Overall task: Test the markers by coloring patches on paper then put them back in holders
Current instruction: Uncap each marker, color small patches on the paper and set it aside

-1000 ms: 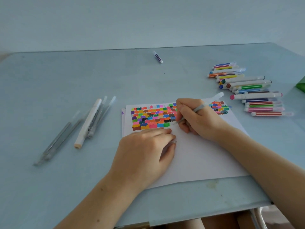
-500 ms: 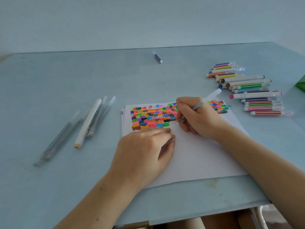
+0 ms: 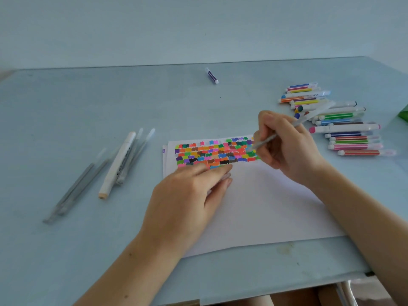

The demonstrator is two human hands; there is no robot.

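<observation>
Your right hand (image 3: 287, 149) pinches a slim clear pen (image 3: 284, 132) in a writing grip, fingers curled round the barrel, tip down at the right end of the coloured patches (image 3: 216, 154) on the paper (image 3: 265, 206). The barrel's long axis runs up and to your right, its back end pointing straight at the pile of markers (image 3: 340, 124), which lies just beyond that hand on the table (image 3: 66, 107). So the right hand is much the nearer to the pile; whether you set this pen down or swap it, the reach looks short and goes along the line of the pen. Your left hand (image 3: 189, 195) lies on the paper below the patches, fingers loosely bent; something pale and blurred shows under the fingertips, and I cannot tell whether it is held. The grey pens (image 3: 75, 191) and the white marker (image 3: 118, 164) lie well apart to your left, nearer that hand. No holder is plainly in view.
</observation>
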